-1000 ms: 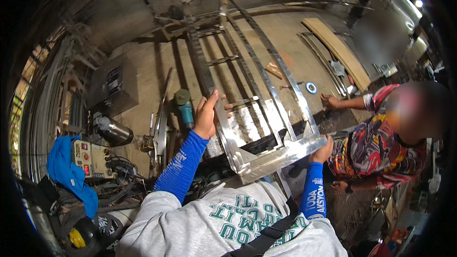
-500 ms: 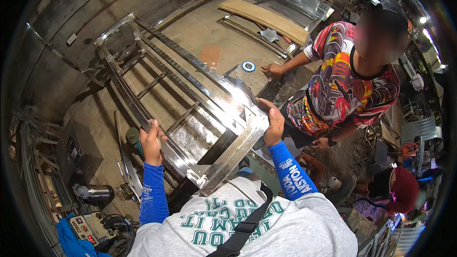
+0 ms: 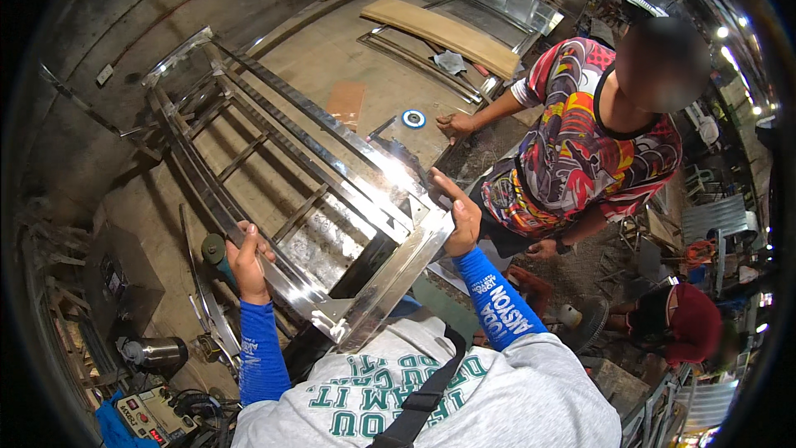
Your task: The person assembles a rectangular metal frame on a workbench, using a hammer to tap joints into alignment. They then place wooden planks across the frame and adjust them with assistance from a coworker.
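Note:
A long, shiny metal frame [image 3: 398, 278] of welded square tubes stretches from my body toward the far left wall. Its near end lies close to my chest and catches bright glare. My left hand [image 3: 249, 261] is closed around the left long tube, thumb on top. Around the near right corner my right hand [image 3: 458, 217] grips the frame, with its fingers along the outer side. A green angle grinder [image 3: 217, 253] is on the floor just beyond my left hand, partly behind the frame.
A co-worker [image 3: 589, 133] in a patterned shirt stands to the right, one hand low near a blue-and-white disc [image 3: 413, 119]. A wooden plank [image 3: 439, 33] lies at the back. Lower left are a steel flask [image 3: 156, 353] and a control box [image 3: 153, 415]. Another person [image 3: 692, 323] crouches at right.
The whole scene has slid slightly left in the picture as my head turned. Both my hands keep their places on the metal frame.

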Tool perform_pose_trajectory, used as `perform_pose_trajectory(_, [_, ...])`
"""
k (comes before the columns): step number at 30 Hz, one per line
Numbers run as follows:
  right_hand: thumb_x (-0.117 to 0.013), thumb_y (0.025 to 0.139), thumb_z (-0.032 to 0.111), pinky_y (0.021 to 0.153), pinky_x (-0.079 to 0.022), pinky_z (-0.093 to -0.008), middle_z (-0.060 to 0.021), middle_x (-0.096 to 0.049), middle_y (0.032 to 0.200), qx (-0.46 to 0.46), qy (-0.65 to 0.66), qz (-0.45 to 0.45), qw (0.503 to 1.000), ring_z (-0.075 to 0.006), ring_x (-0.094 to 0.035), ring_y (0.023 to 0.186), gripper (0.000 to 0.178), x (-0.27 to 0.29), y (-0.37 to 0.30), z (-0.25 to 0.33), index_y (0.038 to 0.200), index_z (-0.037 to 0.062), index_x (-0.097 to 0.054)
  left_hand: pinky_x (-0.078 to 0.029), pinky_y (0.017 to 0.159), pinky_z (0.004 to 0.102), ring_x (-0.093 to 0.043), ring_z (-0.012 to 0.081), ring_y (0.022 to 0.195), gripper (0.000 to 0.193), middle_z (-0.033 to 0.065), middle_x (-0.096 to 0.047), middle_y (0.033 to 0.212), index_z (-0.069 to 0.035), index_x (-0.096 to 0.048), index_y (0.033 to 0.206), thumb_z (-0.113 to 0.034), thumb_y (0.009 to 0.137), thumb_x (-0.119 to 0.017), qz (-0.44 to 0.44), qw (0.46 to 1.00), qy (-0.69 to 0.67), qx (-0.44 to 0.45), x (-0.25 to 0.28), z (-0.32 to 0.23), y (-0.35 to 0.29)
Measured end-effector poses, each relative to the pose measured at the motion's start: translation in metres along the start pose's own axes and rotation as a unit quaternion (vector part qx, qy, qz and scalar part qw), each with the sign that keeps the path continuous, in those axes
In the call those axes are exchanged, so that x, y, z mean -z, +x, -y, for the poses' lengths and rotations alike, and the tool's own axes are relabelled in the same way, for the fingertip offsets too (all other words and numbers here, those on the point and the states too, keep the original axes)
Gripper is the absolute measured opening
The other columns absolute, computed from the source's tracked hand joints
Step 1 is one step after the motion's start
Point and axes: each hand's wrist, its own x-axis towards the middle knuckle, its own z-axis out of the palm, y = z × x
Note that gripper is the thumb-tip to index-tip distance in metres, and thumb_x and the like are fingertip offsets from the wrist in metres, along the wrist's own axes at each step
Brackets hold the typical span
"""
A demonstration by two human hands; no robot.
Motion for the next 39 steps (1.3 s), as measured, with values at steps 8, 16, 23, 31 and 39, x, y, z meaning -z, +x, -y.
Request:
perform_pose_trajectory(8, [-0.051,0.090,0.038,0.103,-0.046,-0.0412,-0.0252,-0.056,0.136,-0.018,0.060,-0.092,0.994,-0.0290,-0.059,0.118,0.079,-0.007,-0.002,-0.009,0.155,-0.0001,-0.027,-0.043,0.048,0.0255,-0.051,0.0109,0.057,0.022,0.0005,-0.050,0.070,-0.008,-0.054,0.114,-0.022,0.100,-0.063,0.017,1.000,-0.003,0.003,0.005,0.005,0.003])
perform_pose_trajectory(16, [-0.055,0.087,0.040,0.098,-0.046,-0.0389,-0.0197,-0.054,0.131,-0.014,0.063,-0.112,0.992,-0.0242,-0.057,0.108,0.082,-0.007,-0.002,-0.012,0.154,-0.0001,-0.029,-0.044,0.049,0.0251,-0.050,0.0101,0.059,0.022,0.0003,-0.050,0.071,-0.009,-0.054,0.114,-0.022,0.100,-0.063,0.016,1.000,-0.008,0.012,0.006,0.005,0.004])
perform_pose_trajectory(23, [-0.055,0.086,0.043,0.092,-0.049,-0.0339,-0.0183,-0.059,0.120,-0.050,0.059,-0.076,0.994,-0.0205,-0.059,0.100,0.091,-0.005,-0.001,-0.011,0.160,0.0011,-0.021,-0.045,0.049,0.0251,-0.050,0.0095,0.059,0.021,0.0000,-0.050,0.071,-0.008,-0.053,0.115,-0.020,0.100,-0.062,0.023,1.000,0.001,0.012,0.006,0.003,0.003])
perform_pose_trajectory(31, [-0.059,0.085,0.047,0.095,-0.047,-0.0351,-0.0161,-0.061,0.112,-0.042,0.058,-0.093,0.993,-0.0209,-0.059,0.101,0.081,-0.007,-0.003,-0.018,0.148,0.0008,-0.037,-0.045,0.049,0.0248,-0.052,0.0108,0.056,0.018,0.0004,-0.052,0.071,-0.009,-0.053,0.114,-0.020,0.101,-0.061,0.023,1.000,-0.013,0.011,0.010,0.006,0.006])
perform_pose_trajectory(39, [-0.052,0.088,0.040,0.093,-0.047,-0.0340,-0.0157,-0.059,0.119,-0.017,0.064,-0.049,0.997,-0.0209,-0.059,0.103,0.056,0.002,-0.001,-0.027,0.124,-0.0025,-0.055,-0.046,0.050,0.0255,-0.053,0.0114,0.059,0.023,0.0022,-0.053,0.072,-0.006,-0.053,0.113,-0.021,0.099,-0.063,0.029,1.000,-0.003,-0.005,0.009,0.005,0.006])
